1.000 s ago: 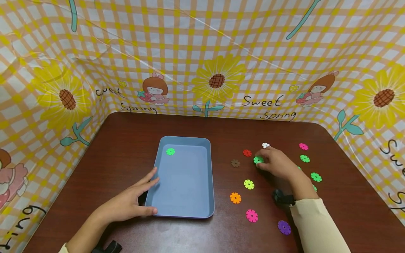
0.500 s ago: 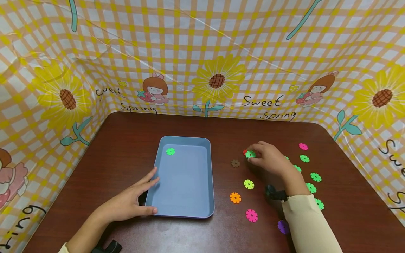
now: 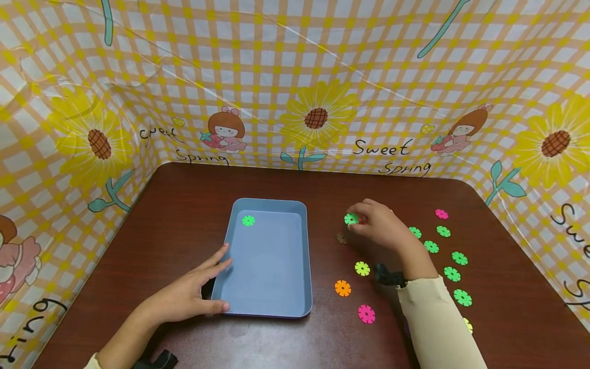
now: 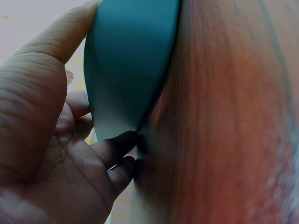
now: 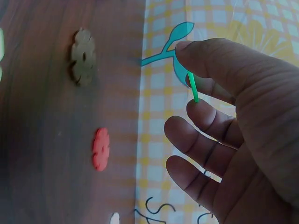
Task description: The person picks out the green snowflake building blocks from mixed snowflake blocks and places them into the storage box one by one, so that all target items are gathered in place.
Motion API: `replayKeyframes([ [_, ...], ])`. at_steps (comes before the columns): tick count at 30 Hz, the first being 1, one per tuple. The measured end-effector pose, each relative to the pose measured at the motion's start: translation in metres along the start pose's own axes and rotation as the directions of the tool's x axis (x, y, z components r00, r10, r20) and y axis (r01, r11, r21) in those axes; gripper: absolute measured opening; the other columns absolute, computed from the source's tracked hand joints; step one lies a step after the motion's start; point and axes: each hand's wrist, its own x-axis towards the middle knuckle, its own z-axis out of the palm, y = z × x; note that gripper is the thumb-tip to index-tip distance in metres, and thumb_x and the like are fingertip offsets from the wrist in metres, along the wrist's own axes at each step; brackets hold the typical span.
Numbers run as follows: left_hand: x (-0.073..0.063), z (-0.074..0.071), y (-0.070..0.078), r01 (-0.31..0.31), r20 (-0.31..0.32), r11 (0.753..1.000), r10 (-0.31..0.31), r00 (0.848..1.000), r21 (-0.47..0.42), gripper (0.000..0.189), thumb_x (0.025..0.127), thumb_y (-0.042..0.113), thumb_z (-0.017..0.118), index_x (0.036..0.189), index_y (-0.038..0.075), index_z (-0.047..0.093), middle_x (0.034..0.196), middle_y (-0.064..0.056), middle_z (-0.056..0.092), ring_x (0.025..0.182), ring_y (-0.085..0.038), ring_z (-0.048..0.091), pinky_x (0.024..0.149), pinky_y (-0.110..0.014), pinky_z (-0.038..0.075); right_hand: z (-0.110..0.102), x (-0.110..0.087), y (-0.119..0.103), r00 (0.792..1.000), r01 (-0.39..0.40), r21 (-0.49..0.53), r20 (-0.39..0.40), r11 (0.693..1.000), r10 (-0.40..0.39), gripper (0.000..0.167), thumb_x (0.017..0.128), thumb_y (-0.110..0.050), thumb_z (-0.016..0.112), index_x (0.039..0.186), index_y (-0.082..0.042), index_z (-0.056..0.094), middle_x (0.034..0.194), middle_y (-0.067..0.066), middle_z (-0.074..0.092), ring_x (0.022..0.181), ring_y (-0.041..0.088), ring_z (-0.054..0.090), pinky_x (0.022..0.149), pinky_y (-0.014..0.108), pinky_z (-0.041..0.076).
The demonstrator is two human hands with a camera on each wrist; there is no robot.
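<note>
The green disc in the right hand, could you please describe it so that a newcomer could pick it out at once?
In the head view, find the blue tray on the dark table, then look right to the right hand. The notched green disc is pinched there, off the table; the other green discs lie on the table or in the tray.

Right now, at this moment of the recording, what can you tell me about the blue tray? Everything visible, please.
The blue tray is a shallow, open-topped rectangle with rounded corners, low walls and a smooth finish, possibly plastic. It sits upright on the dark, wood-grained table, its long sides running away from the person. One green notched disc lies inside, near the far left corner. The left hand touches its left side, thumb by the near left corner.
</note>
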Motion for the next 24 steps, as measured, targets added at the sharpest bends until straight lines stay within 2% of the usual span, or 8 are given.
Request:
replayKeyframes([
  [7, 0.0, 0.0, 0.001, 0.007, 0.004, 1.0, -0.007, 1.0, -0.008, 0.094, 0.084, 0.051, 0.076, 0.155, 0.006, 0.033, 0.167, 0.0, 0.007, 0.149, -0.027, 0.016, 0.108, -0.059, 0.029, 0.001, 0.011, -0.016, 1.0, 0.022, 0.012, -0.006, 1.0, -0.022, 0.032, 0.089, -0.015, 0.075, 0.118, -0.003, 0.067, 0.094, 0.006, 0.056, 0.08, 0.021, 0.051, 0.071, 0.038, 0.044],
  [13, -0.001, 0.0, 0.001, 0.01, 0.006, 1.0, -0.009, 1.0, -0.016, 0.094, 0.083, 0.051, 0.076, 0.155, 0.006, 0.034, 0.167, 0.0, 0.007, 0.149, -0.027, 0.015, 0.108, -0.059, 0.029, 0.004, 0.022, -0.029, 0.999, 0.039, 0.038, 0.005, 0.999, -0.039, 0.032, 0.089, -0.013, 0.075, 0.118, -0.002, 0.067, 0.092, 0.006, 0.055, 0.078, 0.02, 0.05, 0.069, 0.037, 0.043],
  [24, 0.0, -0.001, 0.0, 0.0, 0.004, 1.0, 0.0, 1.0, -0.013, 0.094, 0.084, 0.051, 0.076, 0.154, 0.005, 0.034, 0.167, 0.0, 0.007, 0.149, -0.026, 0.015, 0.109, -0.056, 0.029, 0.017, 0.038, -0.051, 0.998, 0.065, 0.105, 0.022, 0.992, -0.067, 0.028, 0.089, -0.014, 0.075, 0.116, -0.006, 0.068, 0.099, 0.004, 0.057, 0.083, 0.021, 0.054, 0.073, 0.037, 0.048],
])
